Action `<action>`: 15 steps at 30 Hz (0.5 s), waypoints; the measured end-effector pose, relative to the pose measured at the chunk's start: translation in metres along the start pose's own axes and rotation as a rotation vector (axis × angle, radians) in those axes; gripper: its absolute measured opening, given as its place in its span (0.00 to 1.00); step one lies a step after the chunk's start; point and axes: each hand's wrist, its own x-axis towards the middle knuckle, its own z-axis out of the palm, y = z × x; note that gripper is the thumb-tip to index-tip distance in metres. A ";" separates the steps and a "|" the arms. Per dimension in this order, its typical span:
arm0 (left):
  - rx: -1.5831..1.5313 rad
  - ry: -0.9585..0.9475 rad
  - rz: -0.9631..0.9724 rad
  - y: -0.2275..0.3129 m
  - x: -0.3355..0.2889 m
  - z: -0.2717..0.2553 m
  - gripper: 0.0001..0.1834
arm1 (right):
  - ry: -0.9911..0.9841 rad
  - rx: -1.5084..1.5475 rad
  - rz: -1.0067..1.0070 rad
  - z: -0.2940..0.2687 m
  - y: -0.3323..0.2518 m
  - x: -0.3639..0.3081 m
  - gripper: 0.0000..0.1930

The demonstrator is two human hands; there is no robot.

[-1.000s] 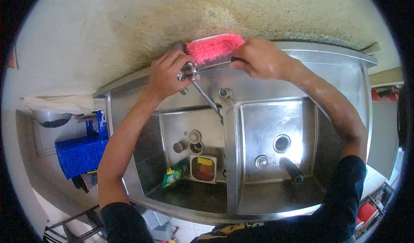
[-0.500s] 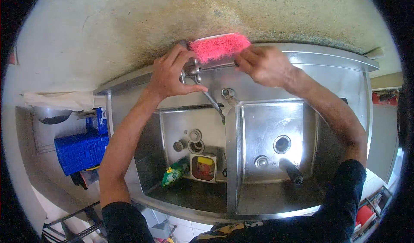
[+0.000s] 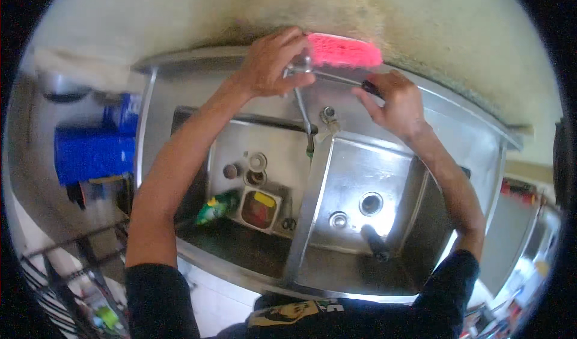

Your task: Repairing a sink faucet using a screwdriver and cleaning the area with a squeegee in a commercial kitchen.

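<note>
A metal faucet (image 3: 305, 109) with a long thin spout stands at the back of the steel sink unit. Wrapped around its upper body is my left hand (image 3: 270, 65), the thumb pointing right above the spout. My right hand (image 3: 399, 104) grips the black handle of a screwdriver (image 3: 371, 89), fingers curled over it. The shaft runs left to the faucet body; its tip is hard to make out there. Right behind the faucet, a fluffy pink duster head (image 3: 345, 50) leans against the stained wall.
In the left basin (image 3: 240, 140) lie a green packet (image 3: 217, 208), a small square metal pan (image 3: 242, 210) and drain parts (image 3: 257, 161). A black cylinder (image 3: 375, 244) lies in the right basin (image 3: 342, 171). Blue baskets (image 3: 93, 155) stand at the left, by a rack.
The view has turned and shifted, so the sink appears tilted. My left hand remains on the faucet. My right hand sits farther from it, and the screwdriver shaft now shows plainly.
</note>
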 end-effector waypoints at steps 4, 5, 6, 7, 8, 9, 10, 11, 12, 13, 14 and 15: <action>-0.031 0.155 0.031 0.004 0.004 0.007 0.15 | -0.414 0.581 0.550 -0.007 0.022 0.007 0.11; -0.026 0.182 0.016 0.005 0.001 0.005 0.15 | -0.409 0.857 0.584 -0.006 0.024 0.013 0.11; -0.027 0.195 -0.012 0.005 -0.002 0.004 0.14 | -0.503 0.974 0.828 -0.012 0.020 0.016 0.14; -0.024 0.199 -0.045 0.005 -0.009 0.002 0.13 | -0.524 0.966 0.810 -0.014 0.016 0.026 0.14; -0.014 0.214 -0.062 0.004 -0.015 0.002 0.13 | -0.702 1.112 0.923 -0.016 0.012 0.035 0.17; -0.049 0.265 -0.074 0.001 -0.022 0.005 0.13 | -0.884 1.251 1.038 -0.015 0.009 0.042 0.21; -0.096 0.311 -0.061 0.002 -0.013 0.008 0.13 | -0.876 1.241 1.040 -0.019 0.016 0.041 0.21; -0.099 0.317 -0.051 0.003 -0.006 0.010 0.13 | -0.928 1.302 1.099 -0.021 0.025 0.038 0.22; -0.088 0.294 -0.063 0.006 0.000 0.013 0.12 | -0.977 1.366 1.158 -0.021 0.035 0.035 0.24; -0.073 0.275 -0.084 0.007 -0.001 0.013 0.12 | -0.975 1.357 1.156 -0.016 0.039 0.035 0.24; -0.073 0.281 -0.079 0.008 -0.002 0.013 0.12 | -1.005 1.241 1.042 -0.010 0.045 0.034 0.23; -0.060 0.302 -0.066 0.008 -0.004 0.013 0.11 | -1.027 1.125 0.931 -0.005 0.049 0.032 0.22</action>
